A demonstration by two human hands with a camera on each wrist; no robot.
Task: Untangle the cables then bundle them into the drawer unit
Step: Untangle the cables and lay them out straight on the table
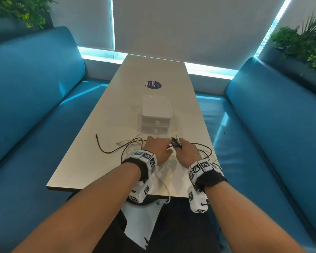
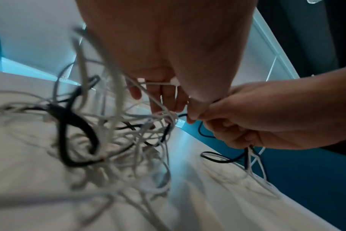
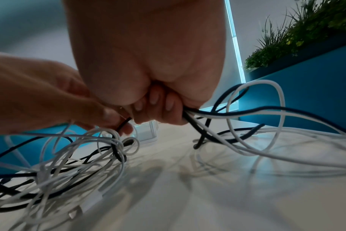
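Both hands, left hand [image 1: 158,147] and right hand [image 1: 187,152], gripping tangled cables [image 3: 73,157], white table [image 1: 153,70], teal benches [image 1: 35,88]

table [image 1: 106,161] smooth matt | drawer unit [image 1: 156,108] translucent plastic | sofa [image 1: 35,84] glossy leatherette

Bare forearms; each wrist wears a black strap [image 1: 212,179] carrying white camera blocks [image 1: 143,157] printed with black-and-white square markers.

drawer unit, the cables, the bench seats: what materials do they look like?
Drawer unit: looks like plastic, glossy white top, see-through drawer fronts.
White cables: smooth rubbery jacket, slight sheen.
Black cables: matte; whether braided or rubber is not clear.
Bench seats: teal, smooth with soft highlights, likely vinyl or faux leather.
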